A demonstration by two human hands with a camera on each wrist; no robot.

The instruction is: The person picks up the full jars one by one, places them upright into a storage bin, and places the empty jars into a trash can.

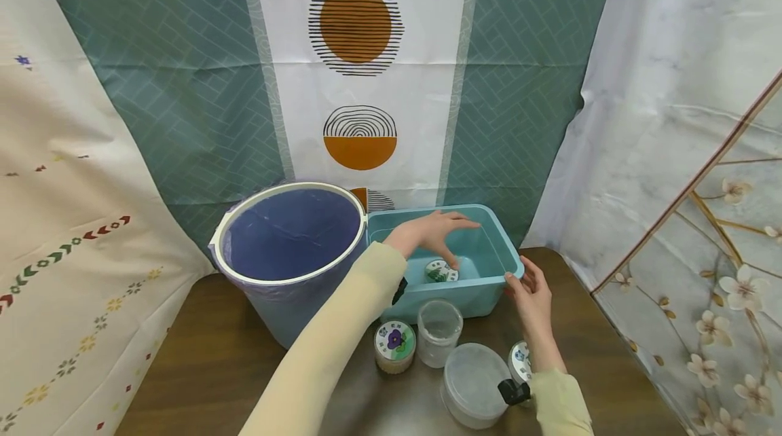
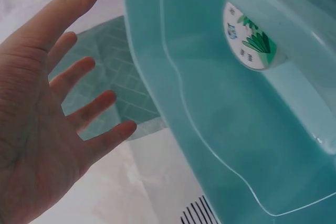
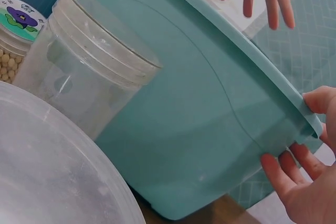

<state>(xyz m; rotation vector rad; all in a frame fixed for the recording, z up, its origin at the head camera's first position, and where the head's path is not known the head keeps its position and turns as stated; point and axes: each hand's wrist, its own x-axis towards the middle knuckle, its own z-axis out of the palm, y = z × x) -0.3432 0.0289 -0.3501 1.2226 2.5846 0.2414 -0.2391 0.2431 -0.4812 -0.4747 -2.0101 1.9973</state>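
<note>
A teal bin (image 1: 485, 295) stands at the back of the table, with a white-and-green lidded jar (image 1: 441, 271) inside. My left hand (image 1: 432, 232) is over the bin with fingers spread and holds nothing; the left wrist view shows that hand (image 2: 42, 119) apart from the bin wall (image 2: 184, 103). My right hand (image 1: 535, 297) grips the bin's front right corner. In the right wrist view the thumb of that hand (image 3: 310, 182) is at the rim and its fingertips touch the outer wall (image 3: 173, 150).
A large bucket (image 1: 360, 254) lined with a bag stands left of the bin. In front are a jar with a purple flower lid (image 1: 394, 341), a clear jar (image 1: 438, 334), a wide clear tub (image 1: 475, 382) and a white-lidded jar (image 1: 520, 361) by my right forearm. Cloth hangs behind.
</note>
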